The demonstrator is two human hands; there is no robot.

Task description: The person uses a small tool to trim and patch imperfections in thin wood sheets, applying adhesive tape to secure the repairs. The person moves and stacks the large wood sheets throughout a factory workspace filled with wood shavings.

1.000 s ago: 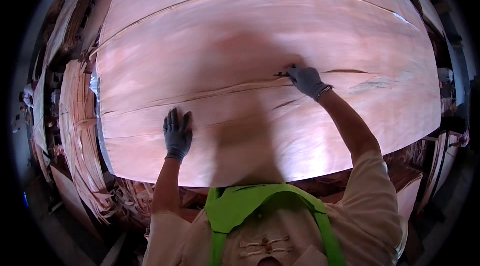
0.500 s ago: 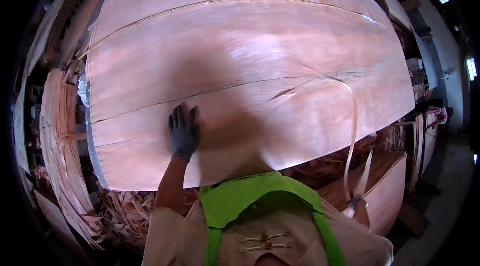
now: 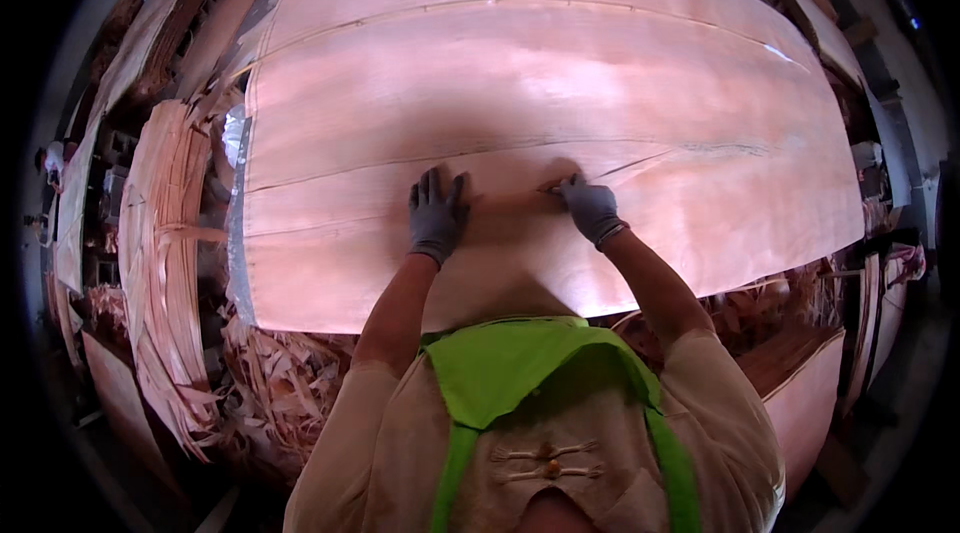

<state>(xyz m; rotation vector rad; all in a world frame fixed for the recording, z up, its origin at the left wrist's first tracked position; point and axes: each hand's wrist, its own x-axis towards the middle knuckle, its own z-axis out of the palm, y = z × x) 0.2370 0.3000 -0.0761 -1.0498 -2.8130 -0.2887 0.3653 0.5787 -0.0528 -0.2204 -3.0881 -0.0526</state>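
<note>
A broad, pinkish wood veneer sheet (image 3: 720, 223) lies in front of me, crossed by a long thin split. My left hand (image 3: 436, 220), in a grey glove, rests flat on the sheet just below that split, fingers spread. To its right is my right hand (image 3: 590, 207), also gloved in grey, closed low over the veneer. A small dark pointed tip, too small to name, pokes out from its fingers to the left. From near this hand a slanted tear runs up and right toward the split.
Stacked veneer strips (image 3: 165, 263) stand at the left. Torn veneer scraps (image 3: 275, 383) heap below the sheet's near left edge. More veneer stock (image 3: 800, 383) lies at the lower right. A thin raised strip (image 3: 490, 1) crosses the sheet's far part.
My right hand has come from the lower right, where it held a long veneer strip, onto the sheet beside my left hand. The strip is gone from it. My view has shifted.
</note>
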